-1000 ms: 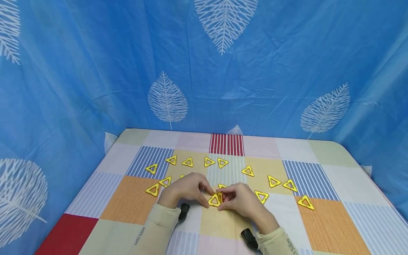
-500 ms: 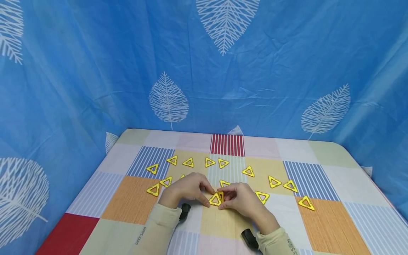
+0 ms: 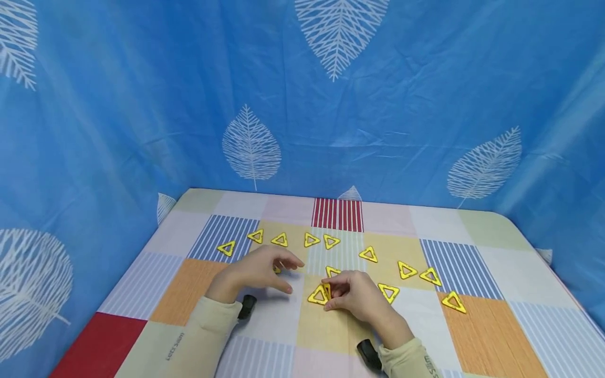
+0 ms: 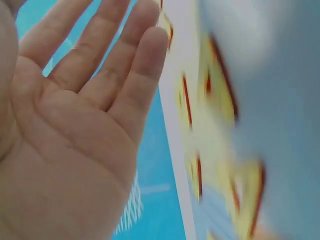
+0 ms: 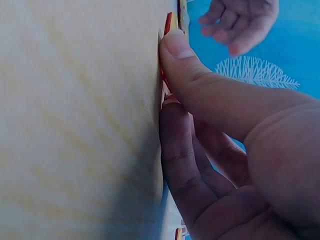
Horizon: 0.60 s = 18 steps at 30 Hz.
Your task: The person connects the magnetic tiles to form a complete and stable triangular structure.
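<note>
In the head view my right hand [image 3: 358, 298] pinches a yellow triangular frame piece [image 3: 328, 290] between thumb and fingers, tilted up on the table. Against its left side is another yellow triangle [image 3: 312, 299], lying flat. The right wrist view shows my thumb on a red-edged yellow piece [image 5: 174, 21] close to the cloth; most of it is hidden. My left hand [image 3: 257, 270] holds nothing and hovers left of the pair, fingers loosely extended. It partly covers a yellow triangle [image 3: 277, 270] behind it. The palm and straight fingers fill much of the left wrist view.
Several more yellow triangles lie spread on the patchwork tablecloth [image 3: 264, 341], such as a triangle [image 3: 227, 248] at far left and a triangle [image 3: 454, 302] at far right. One triangle [image 3: 388, 292] lies beside my right hand. A blue leaf-patterned curtain [image 3: 387, 105] stands behind the table.
My left hand has let go of the flat triangle and moved left, away from the pair, its fingers spreading. My right hand stays in place with its triangle.
</note>
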Available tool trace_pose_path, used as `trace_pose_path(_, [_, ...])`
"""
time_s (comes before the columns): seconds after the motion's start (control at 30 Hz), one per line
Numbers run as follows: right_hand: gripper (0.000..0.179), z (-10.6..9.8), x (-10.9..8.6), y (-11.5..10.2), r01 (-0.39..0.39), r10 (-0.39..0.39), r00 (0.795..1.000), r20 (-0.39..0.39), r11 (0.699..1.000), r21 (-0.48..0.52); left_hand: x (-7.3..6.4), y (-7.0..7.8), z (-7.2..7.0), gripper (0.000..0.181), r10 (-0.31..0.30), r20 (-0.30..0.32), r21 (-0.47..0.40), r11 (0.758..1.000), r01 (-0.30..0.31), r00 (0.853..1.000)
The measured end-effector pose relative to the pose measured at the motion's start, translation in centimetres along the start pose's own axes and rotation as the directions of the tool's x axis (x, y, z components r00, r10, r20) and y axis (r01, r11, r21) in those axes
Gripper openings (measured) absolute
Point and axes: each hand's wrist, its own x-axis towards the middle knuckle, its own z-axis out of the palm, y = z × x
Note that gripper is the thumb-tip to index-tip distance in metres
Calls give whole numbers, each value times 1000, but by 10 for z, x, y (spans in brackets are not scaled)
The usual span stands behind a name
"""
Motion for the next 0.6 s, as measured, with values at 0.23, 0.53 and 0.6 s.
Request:
trace_pose_path(0.23, [44, 0, -1, 0, -26, 26, 1000, 0, 1000, -4, -33, -25, -29, 56, -214, -141, 9, 976, 218, 966])
trace_pose_path(0.53, [45, 1, -3, 1, -16, 16, 1000, 0, 999, -27, -40, -44, -31, 48, -213, -219, 123, 962, 244, 952])
trace_pose_path(0.6, [45, 1, -3, 1, -14, 14, 1000, 0, 999, -30, -38, -43, -30, 45, -195, -219, 157, 960, 232, 956])
